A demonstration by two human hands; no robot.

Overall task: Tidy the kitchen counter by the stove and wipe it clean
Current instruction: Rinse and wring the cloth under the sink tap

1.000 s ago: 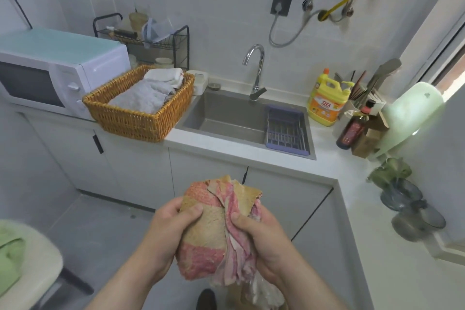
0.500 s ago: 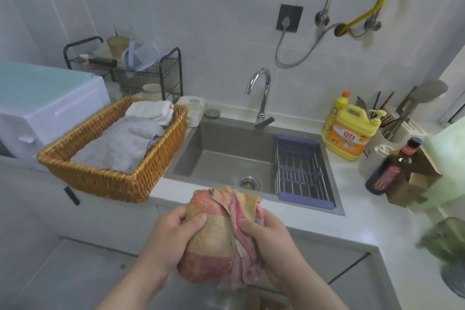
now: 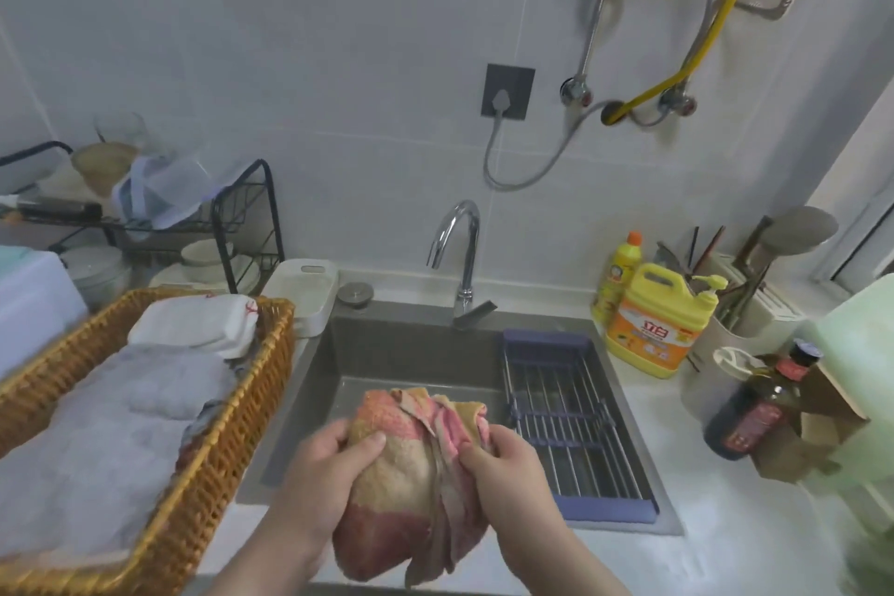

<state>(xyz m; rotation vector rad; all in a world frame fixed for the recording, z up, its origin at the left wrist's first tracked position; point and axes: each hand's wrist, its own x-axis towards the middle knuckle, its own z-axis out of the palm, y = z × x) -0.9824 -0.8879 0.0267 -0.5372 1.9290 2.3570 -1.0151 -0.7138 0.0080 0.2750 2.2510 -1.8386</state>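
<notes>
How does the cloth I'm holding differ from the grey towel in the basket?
The cloth is pink and tan; the grey towel is one plain colour. The cloth is bunched, gripped by the left hand and right hand by the sink; the grey towel lies spread in the wicker basket, untouched. Both are fabric.

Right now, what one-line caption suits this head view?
Person's left hand and right hand grip a bunched pink-and-tan cloth at the sink, beside a wicker basket of towels.
</notes>
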